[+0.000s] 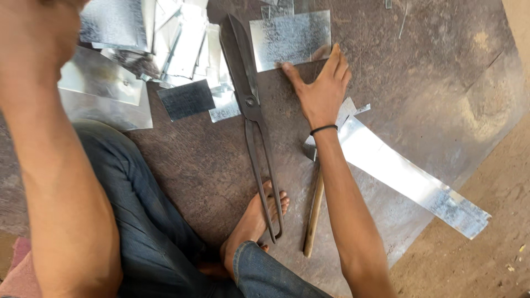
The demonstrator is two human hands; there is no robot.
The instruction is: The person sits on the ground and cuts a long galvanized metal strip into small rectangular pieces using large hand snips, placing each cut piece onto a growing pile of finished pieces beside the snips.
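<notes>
While the right hand [320, 91] lies flat with fingers spread, its fingertips press on the near edge of a rectangular galvanised sheet piece [291, 38] — open palm, nothing clasped, just pinning it to the dark floor plate [441, 83]. That piece sits just right of the big tin snips [255, 118], touching or nearly touching the blades. Its long axis runs left to right, across the snips rather than along them; its edges look square and already trimmed.

The snips lie idle, blades pointing away from the person, handles running back toward the bare foot [256, 221]. Left of the snips, a heap of cut sheet pieces [165, 44] is piled up, so a fair amount of cutting looks done. Right of the snips, beyond the wrist, a long metal strip [408, 176] slants away toward the lower right, uncut by the look of it, so work seems left. A wooden-handled hammer [313, 207] lies beside the snips' handles, parallel to them.

The left hand is raised out of frame; only the forearm [55, 165] shows, so its grip cannot be told.
</notes>
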